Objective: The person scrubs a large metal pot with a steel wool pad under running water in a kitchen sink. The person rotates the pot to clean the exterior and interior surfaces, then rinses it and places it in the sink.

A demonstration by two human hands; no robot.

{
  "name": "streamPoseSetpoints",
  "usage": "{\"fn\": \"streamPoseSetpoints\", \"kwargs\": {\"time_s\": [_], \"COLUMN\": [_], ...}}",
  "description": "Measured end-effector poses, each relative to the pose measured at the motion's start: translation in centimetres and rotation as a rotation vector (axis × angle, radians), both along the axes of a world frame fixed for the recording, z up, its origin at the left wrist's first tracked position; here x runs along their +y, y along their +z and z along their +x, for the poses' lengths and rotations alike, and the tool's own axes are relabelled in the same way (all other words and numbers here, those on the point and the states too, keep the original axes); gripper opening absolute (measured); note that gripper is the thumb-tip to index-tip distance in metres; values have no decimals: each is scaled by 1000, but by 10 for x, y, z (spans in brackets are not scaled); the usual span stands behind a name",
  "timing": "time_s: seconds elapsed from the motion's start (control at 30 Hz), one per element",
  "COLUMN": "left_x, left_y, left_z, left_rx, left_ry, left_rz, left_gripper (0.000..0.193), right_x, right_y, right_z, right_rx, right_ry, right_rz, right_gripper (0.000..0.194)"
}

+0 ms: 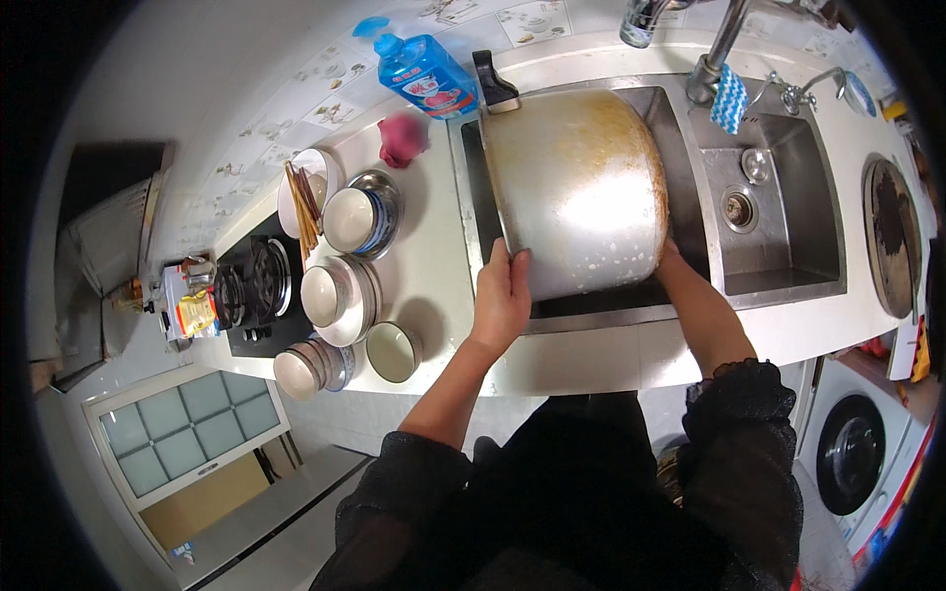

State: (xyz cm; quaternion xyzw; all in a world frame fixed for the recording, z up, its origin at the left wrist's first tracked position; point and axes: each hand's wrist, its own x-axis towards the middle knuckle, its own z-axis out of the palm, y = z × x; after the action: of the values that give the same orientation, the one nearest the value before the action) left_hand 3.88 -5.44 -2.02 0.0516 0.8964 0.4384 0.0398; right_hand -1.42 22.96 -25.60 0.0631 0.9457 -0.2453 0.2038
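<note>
A large, stained metal pot (580, 192) lies tilted on its side over the left basin of a steel sink (613, 319). My left hand (505, 303) grips its rim at the near left. At the pot's base on the right is my right hand (667, 255), its fingers hidden behind the metal. One black pot handle (495, 81) sticks up at the far left of the pot. Water drops or pale spots show on the near side of the pot. The inside of the pot faces left and cannot be seen.
Left of the sink stand a blue dish soap bottle (429, 77), a red cloth (403, 140), stacked bowls (323, 295), a green bowl (393, 352) and chopsticks (301, 199). Beyond them is a gas stove (255, 295). A faucet (706, 74) rises behind the sink; a round board (890, 236) lies right.
</note>
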Motion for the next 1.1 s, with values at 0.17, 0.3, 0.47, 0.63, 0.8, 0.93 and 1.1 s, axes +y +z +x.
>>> {"fn": "streamPoseSetpoints", "kwargs": {"time_s": [0.17,0.3,0.47,0.63,0.8,0.93,1.1], "left_x": [2,-1,4,-6,-5,-6,-5], "left_y": [3,0,-2,-3,-12,-20,-17], "left_z": [-1,1,-4,-1,-5,-7,-5], "left_rx": [6,33,5,11,3,47,108], "left_ry": [-22,-23,-62,-39,-54,-64,-41], "left_rz": [18,55,2,20,12,8,31], "left_gripper": [20,21,25,27,24,21,25], "right_x": [1,3,33,7,-15,-78,-139], "right_y": [4,28,57,233,305,309,282], "right_z": [6,20,31,45,44,45,26], "right_rx": [-149,-250,-93,212,566,615,737], "right_ry": [153,241,241,-17,-8,217,345], "right_rz": [-66,-152,336,279,92,-45,-133], "right_gripper": [45,52,55,44,46,45,30]}}
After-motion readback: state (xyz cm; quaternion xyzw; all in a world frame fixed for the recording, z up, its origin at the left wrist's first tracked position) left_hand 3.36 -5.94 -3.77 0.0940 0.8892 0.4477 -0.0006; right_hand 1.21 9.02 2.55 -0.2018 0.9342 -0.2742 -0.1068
